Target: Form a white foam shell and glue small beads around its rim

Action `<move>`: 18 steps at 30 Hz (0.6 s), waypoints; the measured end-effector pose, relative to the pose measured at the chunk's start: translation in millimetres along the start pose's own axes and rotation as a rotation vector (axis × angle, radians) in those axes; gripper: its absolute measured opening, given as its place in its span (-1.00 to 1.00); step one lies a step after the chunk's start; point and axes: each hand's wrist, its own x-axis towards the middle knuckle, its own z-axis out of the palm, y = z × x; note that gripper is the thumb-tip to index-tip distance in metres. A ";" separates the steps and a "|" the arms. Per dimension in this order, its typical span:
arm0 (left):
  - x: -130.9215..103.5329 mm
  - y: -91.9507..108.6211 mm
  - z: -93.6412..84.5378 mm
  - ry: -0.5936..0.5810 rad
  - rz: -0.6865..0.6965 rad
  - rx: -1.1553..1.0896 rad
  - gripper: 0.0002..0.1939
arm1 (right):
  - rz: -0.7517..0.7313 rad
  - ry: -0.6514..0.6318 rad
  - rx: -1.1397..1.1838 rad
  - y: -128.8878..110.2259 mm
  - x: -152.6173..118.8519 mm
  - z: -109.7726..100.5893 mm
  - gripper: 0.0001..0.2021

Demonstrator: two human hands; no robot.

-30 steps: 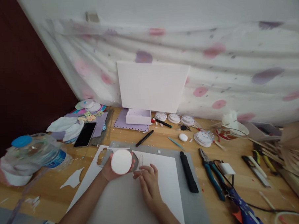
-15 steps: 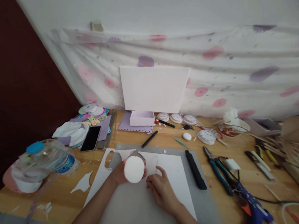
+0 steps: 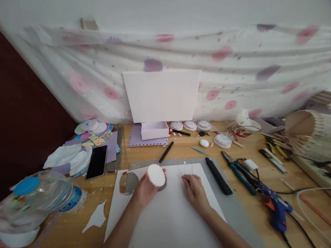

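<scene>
My left hand [image 3: 145,189] is closed around a small white round disc [image 3: 156,175], its flat face turned up toward me. My right hand [image 3: 195,190] is closed in a pinch on a thin thread-like strand [image 3: 192,167], which rises faintly above the fingers. Whether it is thread or fine wire is hard to make out. Both hands are over a large white sheet [image 3: 167,226] with a rounded cut-out at its upper left, and a grey patch shows beside the disc. The sheet lies on a grey mat [image 3: 235,219].
To the right lie a black marker-like tool [image 3: 218,176], pliers [image 3: 239,173] and a blue glue gun [image 3: 277,207]. On the left are a phone [image 3: 97,162] and a plastic bottle [image 3: 55,194]. A lilac box [image 3: 155,130] and decorated round discs [image 3: 190,126] stand behind.
My right hand has moved right, away from the disc, with the thin strand at its fingers. My left hand has tilted and lifted the disc slightly away from me. The view has shifted.
</scene>
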 end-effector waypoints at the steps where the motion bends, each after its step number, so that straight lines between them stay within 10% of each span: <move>1: 0.9 1.4 -0.4 -0.001 0.009 -0.007 -0.39 | -0.004 0.002 -0.005 0.7 1.8 0.0 -0.88; 18: 0.5 0.8 3.9 -0.097 0.046 0.101 -0.37 | -0.477 -0.024 0.139 -59.1 -2.8 25.5 -0.52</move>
